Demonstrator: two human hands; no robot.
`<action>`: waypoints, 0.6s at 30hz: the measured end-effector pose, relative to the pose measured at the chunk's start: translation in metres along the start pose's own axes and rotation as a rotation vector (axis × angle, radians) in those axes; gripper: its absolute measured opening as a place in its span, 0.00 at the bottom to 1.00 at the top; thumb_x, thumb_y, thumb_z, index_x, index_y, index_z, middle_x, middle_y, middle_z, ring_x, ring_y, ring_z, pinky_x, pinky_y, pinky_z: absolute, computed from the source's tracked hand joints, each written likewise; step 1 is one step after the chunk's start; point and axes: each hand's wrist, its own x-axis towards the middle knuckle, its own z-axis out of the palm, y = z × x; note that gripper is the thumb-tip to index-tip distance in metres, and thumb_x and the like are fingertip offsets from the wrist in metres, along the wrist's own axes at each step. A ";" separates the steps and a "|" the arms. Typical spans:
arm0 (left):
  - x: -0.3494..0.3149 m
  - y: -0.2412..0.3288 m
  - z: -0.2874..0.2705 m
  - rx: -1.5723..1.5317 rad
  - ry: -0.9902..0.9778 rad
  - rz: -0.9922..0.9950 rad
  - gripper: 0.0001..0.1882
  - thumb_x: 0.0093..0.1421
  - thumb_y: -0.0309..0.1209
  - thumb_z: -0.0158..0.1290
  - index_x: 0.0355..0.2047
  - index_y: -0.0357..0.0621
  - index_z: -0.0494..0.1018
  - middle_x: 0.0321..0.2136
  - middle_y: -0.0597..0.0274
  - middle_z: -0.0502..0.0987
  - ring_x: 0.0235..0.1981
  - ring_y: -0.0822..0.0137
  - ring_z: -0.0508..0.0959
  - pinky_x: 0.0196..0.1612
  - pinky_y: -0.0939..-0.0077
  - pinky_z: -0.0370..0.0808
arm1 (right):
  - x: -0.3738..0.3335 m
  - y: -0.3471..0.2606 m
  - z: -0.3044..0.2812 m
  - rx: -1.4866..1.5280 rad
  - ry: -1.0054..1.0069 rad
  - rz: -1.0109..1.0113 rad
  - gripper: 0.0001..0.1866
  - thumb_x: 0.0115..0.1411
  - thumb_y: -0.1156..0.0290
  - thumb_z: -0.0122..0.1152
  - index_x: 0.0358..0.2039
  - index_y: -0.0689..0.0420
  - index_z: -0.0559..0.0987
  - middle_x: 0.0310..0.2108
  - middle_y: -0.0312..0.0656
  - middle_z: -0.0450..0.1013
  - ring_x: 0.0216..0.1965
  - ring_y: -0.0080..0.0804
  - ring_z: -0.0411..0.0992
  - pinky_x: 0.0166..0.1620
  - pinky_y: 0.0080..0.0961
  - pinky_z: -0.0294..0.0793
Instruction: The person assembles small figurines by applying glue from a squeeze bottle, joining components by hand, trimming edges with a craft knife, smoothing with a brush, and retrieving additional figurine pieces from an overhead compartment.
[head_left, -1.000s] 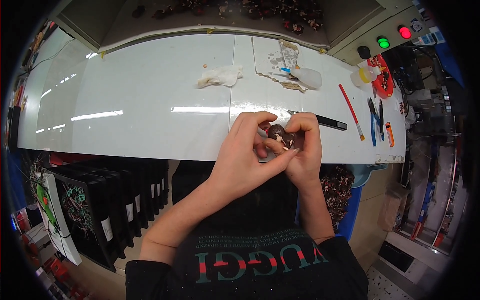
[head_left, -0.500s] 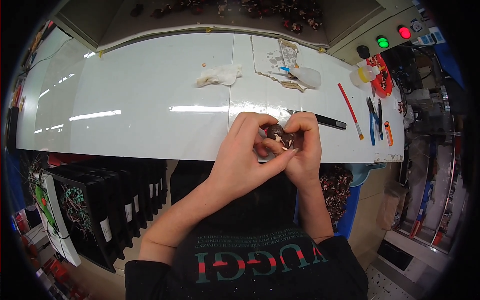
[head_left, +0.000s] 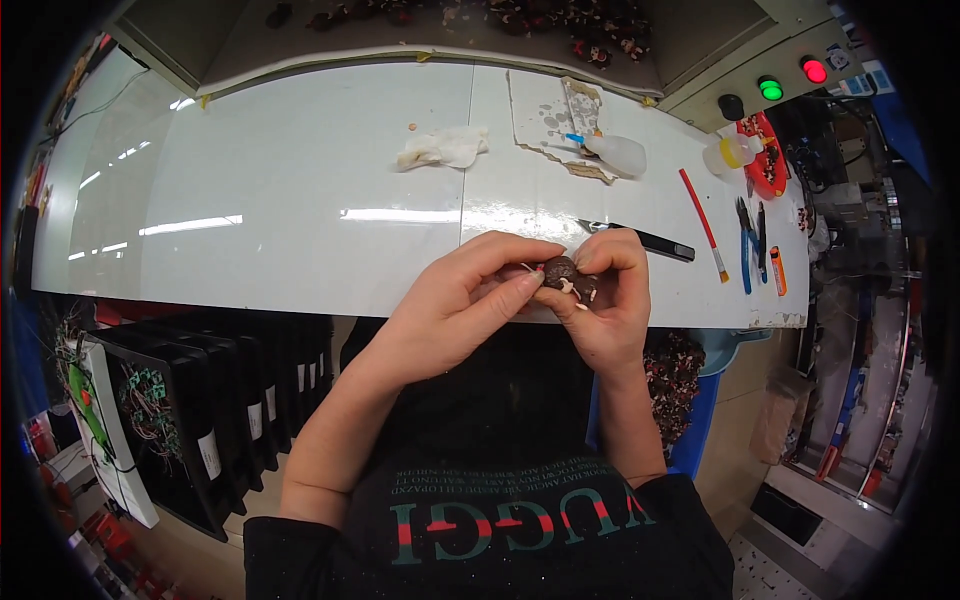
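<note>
Over the table's near edge, both my hands are closed on a small dark brown figurine (head_left: 562,274) with a round head, cream parts and a bit of red at its left side. The thumb and forefinger of my left hand (head_left: 445,305) pinch at the red part. My right hand (head_left: 618,310) grips the body from the right, its thumb below and fingers above, partly hiding it. Just beyond the fingers lies a black-handled craft knife (head_left: 662,246) on the white tabletop (head_left: 290,250).
A crumpled white cloth (head_left: 445,148) and a blue-tipped bottle (head_left: 620,156) on torn cardboard (head_left: 535,105) lie farther back. To the right are a red brush (head_left: 700,208), pliers (head_left: 744,240), an orange lighter-like item (head_left: 778,270) and a yellow-collared bottle (head_left: 722,156). Many small figurines fill the blue bin (head_left: 708,420).
My left thumb has drawn back leftward from near the right hand to pinch the figurine's red side. The figurine has shifted slightly right, showing more of its head.
</note>
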 end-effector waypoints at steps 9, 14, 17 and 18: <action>0.002 0.002 0.009 -0.010 0.019 -0.052 0.18 0.62 0.27 0.51 0.52 0.35 0.68 0.46 0.59 0.72 0.45 0.71 0.74 0.48 0.77 0.73 | 0.001 0.001 -0.005 -0.134 -0.030 -0.046 0.22 0.45 0.77 0.73 0.34 0.57 0.67 0.35 0.38 0.62 0.36 0.29 0.64 0.39 0.22 0.69; 0.008 -0.006 0.037 0.526 0.235 0.216 0.24 0.53 0.24 0.59 0.51 0.36 0.69 0.47 0.57 0.67 0.43 0.70 0.75 0.41 0.80 0.76 | 0.009 -0.006 -0.007 -0.318 -0.037 -0.192 0.22 0.41 0.77 0.72 0.35 0.57 0.69 0.34 0.41 0.66 0.36 0.37 0.66 0.37 0.29 0.69; 0.012 -0.006 0.043 0.481 0.249 0.212 0.25 0.54 0.25 0.60 0.52 0.35 0.68 0.45 0.54 0.66 0.40 0.67 0.76 0.38 0.79 0.77 | 0.010 -0.012 -0.008 -0.318 -0.027 -0.153 0.21 0.41 0.79 0.69 0.35 0.58 0.69 0.34 0.42 0.66 0.36 0.39 0.66 0.37 0.31 0.70; 0.013 -0.006 0.045 0.444 0.253 0.197 0.25 0.54 0.26 0.60 0.52 0.34 0.68 0.44 0.52 0.67 0.38 0.66 0.77 0.37 0.78 0.79 | 0.010 -0.011 -0.009 -0.315 -0.033 -0.141 0.21 0.42 0.80 0.68 0.35 0.58 0.69 0.34 0.42 0.66 0.36 0.39 0.66 0.37 0.31 0.70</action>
